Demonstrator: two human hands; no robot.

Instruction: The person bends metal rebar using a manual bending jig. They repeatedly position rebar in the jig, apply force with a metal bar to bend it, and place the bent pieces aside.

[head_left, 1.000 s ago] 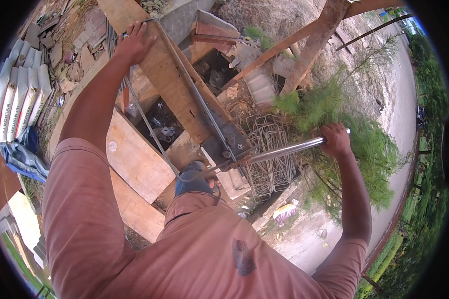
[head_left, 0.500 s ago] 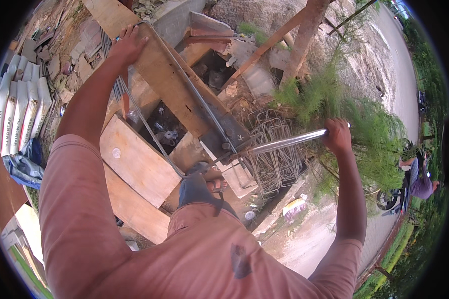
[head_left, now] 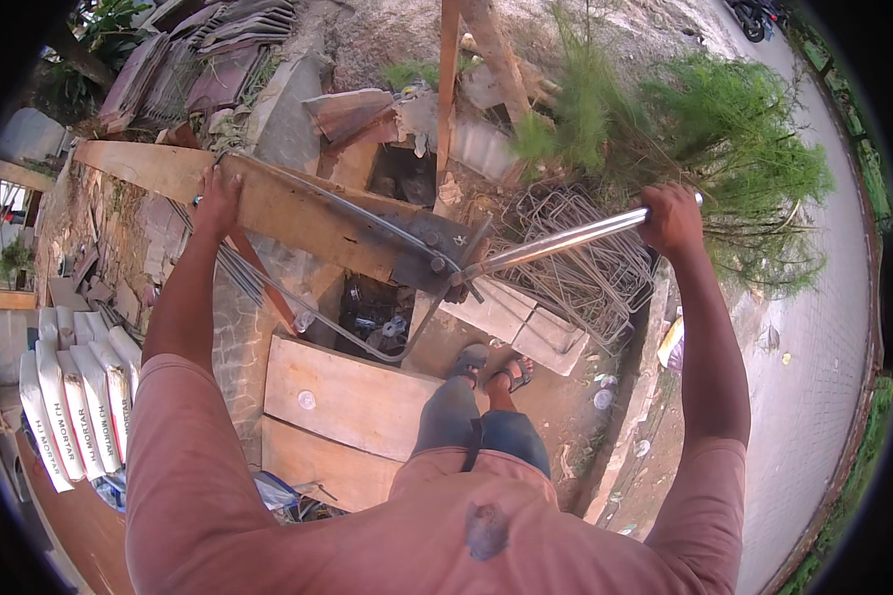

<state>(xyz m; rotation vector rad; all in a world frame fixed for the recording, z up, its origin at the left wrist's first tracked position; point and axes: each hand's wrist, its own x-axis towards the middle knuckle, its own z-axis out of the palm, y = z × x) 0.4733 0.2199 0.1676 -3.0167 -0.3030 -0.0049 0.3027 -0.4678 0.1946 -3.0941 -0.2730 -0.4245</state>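
A long wooden plank [head_left: 308, 211] slants across the middle, with a dark metal plate [head_left: 422, 266] and bolts at its near right end. Along it lies a thin steel rod [head_left: 362, 220], bent at the bolts and again lower down near the boards. My left hand [head_left: 218, 201] is on the plank's left part, its fingers curled over the rod's short side there; the palm is hidden. My right hand [head_left: 673, 220] wraps round the outer end of a shiny metal pipe handle [head_left: 566, 241], whose inner end meets the bolts.
A heap of bent wire stirrups [head_left: 590, 263] lies beyond the pipe, beside a feathery green bush [head_left: 734, 149]. Wooden boards [head_left: 352, 397] lie left of my feet. Dark openings [head_left: 372, 307] show below the plank. White sacks [head_left: 79, 387] are stacked at left; a paved road [head_left: 804, 397] runs along the right.
The view has turned, so the plank now lies flatter across it. My right hand and the pipe stand at a wider angle to the plank. Both hands keep their places on what they hold.
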